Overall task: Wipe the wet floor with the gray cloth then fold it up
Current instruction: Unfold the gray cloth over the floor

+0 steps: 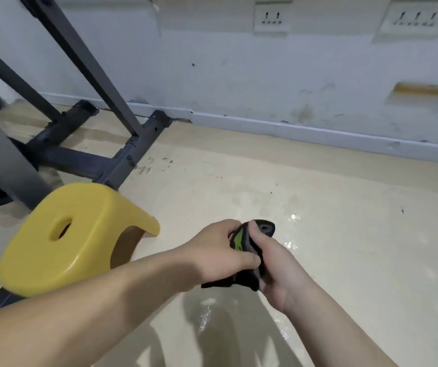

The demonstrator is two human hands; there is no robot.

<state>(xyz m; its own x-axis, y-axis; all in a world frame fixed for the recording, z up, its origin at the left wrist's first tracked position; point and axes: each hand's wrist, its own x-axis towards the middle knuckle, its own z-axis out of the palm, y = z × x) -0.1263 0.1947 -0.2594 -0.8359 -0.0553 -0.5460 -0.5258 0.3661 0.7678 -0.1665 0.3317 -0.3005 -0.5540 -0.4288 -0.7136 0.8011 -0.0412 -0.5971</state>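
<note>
Both my hands hold the gray cloth (249, 256) above the floor at the lower middle of the view. The cloth is dark gray with a yellow-green patch and is bunched into a thick bundle. My left hand (218, 251) grips its left side with curled fingers. My right hand (278, 266) grips its right side, the thumb over the top edge. The beige floor (345, 234) below and to the right of the hands shines with wet patches and small puddles.
A yellow plastic stool (61, 239) stands just left of my left forearm. A dark metal frame (101, 144) with slanted legs sits behind it. The white wall with a baseboard (318, 133) runs across the back, with sockets (272, 17) above.
</note>
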